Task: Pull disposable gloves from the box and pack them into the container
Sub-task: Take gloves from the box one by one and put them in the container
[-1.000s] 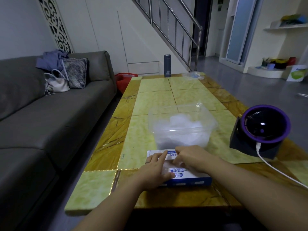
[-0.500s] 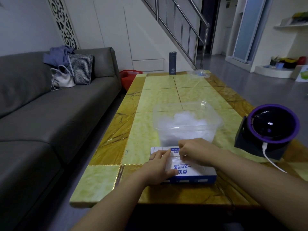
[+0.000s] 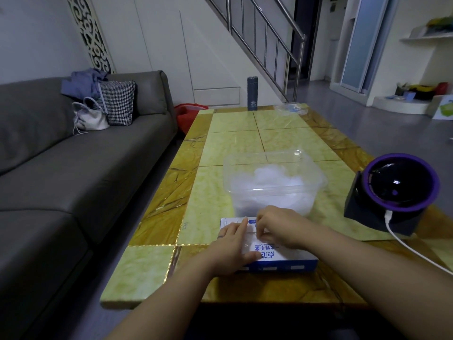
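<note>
**A:** Change since one second ago: the right hand has drawn its fingers in from a flatter reach to a tight curl over the top of the box. The left hand stays flat on the same box. Box and container keep their places relative to each other.

**B:** State of each hand?

**A:** Left hand: fingers straight, palm down, pressing the left part of the box top, index finger pointing far. Right hand: fingers curled down at the middle of the box top, knuckles up. Whether a glove is pinched between them cannot be told, because the fingertips are hidden under the hand.

**B:** Position of the task items?

**A:** The box, white with a blue near face and blue print, lies flat near the near edge of the counter. The clear container stands just beyond it, open at the top, with a heap of pale, crumpled gloves inside, reaching about to the rim.

**B:** Surroundings?

**A:** A purple-rimmed device sits at the right of the counter, with a white cable running from its base toward the near right. A dark flask stands upright at the far edge. A grey sofa runs along the left.
</note>
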`<action>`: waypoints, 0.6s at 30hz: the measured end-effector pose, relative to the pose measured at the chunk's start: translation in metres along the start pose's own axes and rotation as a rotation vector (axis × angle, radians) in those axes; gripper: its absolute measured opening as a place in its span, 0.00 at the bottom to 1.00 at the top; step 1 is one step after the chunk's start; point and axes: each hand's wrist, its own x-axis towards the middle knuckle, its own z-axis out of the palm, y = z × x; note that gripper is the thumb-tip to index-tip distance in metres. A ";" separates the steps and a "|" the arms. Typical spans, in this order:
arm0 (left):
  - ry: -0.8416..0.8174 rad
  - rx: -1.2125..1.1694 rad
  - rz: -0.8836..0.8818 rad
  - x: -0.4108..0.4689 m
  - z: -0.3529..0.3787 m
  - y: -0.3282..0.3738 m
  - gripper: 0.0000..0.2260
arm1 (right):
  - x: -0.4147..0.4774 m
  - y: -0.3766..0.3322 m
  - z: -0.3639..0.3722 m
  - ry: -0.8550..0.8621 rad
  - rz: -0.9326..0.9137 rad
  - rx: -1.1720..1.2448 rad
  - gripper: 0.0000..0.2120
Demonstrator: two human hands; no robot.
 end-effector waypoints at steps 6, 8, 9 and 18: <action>0.011 -0.021 0.014 0.001 0.001 -0.003 0.40 | -0.005 0.000 -0.025 0.030 0.018 0.013 0.04; 0.013 -0.019 0.008 0.001 0.000 -0.002 0.40 | -0.005 0.004 -0.027 0.124 0.073 0.048 0.05; 0.012 -0.019 0.008 0.000 0.000 -0.002 0.40 | -0.006 0.005 -0.025 0.173 0.104 0.128 0.05; 0.010 -0.022 0.013 0.001 0.001 -0.003 0.40 | -0.010 0.007 -0.025 0.239 0.184 0.295 0.09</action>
